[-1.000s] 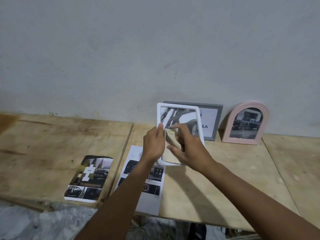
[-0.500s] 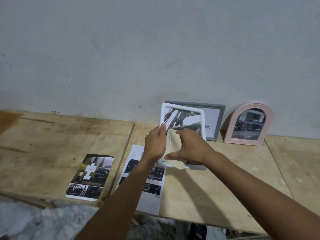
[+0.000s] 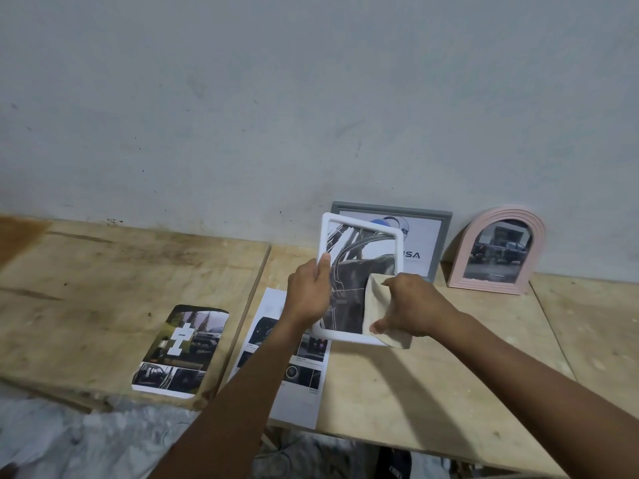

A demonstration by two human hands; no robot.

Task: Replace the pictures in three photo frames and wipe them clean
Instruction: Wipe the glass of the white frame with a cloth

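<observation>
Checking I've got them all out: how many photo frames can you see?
3. The white frame is held up by the left hand; the grey frame stands against the wall behind it; the pink arched frame stands against the wall further right. None looks hidden.

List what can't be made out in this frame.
Head view:
- grey frame: left part and start of wording hidden behind the white frame.
- white frame: lower right corner covered by the cloth and right hand.
- printed sheet: captions too small; part behind the left hand.
- pink arched frame: photo too small to read.
</observation>
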